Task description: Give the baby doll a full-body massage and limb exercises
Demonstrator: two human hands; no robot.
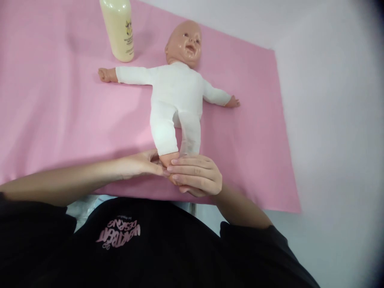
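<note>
The doll (177, 96) lies face up on the pink cloth (60, 120), head pointing away; both the left hand (138, 165) and right hand (196, 176) clasp its near feet.

A white-suited doll (177, 100) is seen above the hands on a plain pink cloth (60, 112); a cream bottle (118, 28) is farther up-left.

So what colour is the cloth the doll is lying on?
Plain pink, no pattern. The head view shows the cloth spread under the doll, whose feet both hands hold.
</note>
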